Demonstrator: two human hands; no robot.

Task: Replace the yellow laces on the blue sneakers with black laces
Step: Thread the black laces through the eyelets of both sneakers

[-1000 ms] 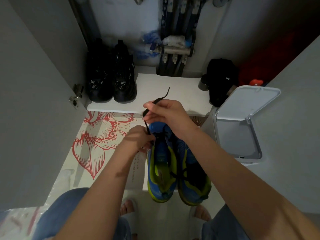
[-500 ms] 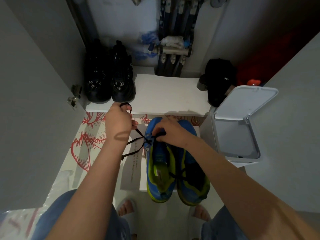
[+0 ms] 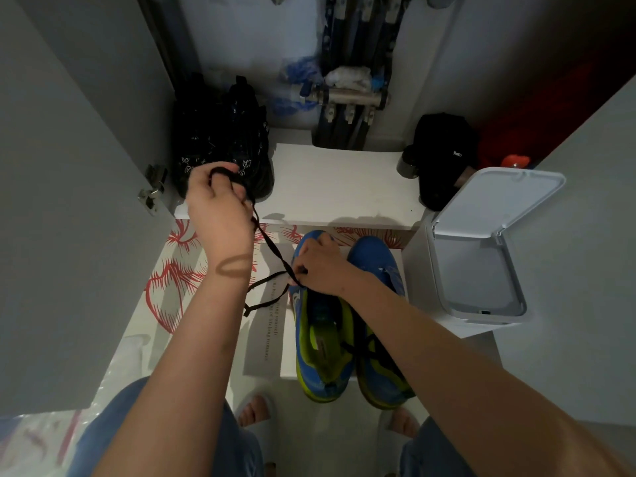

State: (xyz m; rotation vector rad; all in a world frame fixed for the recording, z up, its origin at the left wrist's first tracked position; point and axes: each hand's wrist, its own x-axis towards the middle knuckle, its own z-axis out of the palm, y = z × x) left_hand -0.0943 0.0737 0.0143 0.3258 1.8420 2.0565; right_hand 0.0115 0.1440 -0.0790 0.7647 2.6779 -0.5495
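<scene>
Two blue sneakers with yellow-green lining stand side by side on the floor, toes away from me: the left sneaker (image 3: 321, 342) and the right sneaker (image 3: 378, 270). A black lace (image 3: 272, 251) runs taut from the left sneaker's toe end up and left. My left hand (image 3: 218, 201) grips that lace, raised in front of the shelf. My right hand (image 3: 323, 266) rests on the left sneaker's toe and pinches the lace at the eyelets. A loose end of the lace (image 3: 261, 304) hangs beside the shoe. Black lacing crosses the right sneaker's opening.
A pair of black boots (image 3: 223, 139) stands on a white shelf (image 3: 340, 180). A black cap (image 3: 444, 156) lies at the shelf's right. A white bin (image 3: 481, 249) with raised lid stands right of the sneakers. A red-patterned mat (image 3: 172, 280) covers the floor; grey doors flank both sides.
My left hand has risen further up and left, pulling the black lace tighter through the left sneaker. My right hand, up holding the lace a second ago, stays on the toe.
</scene>
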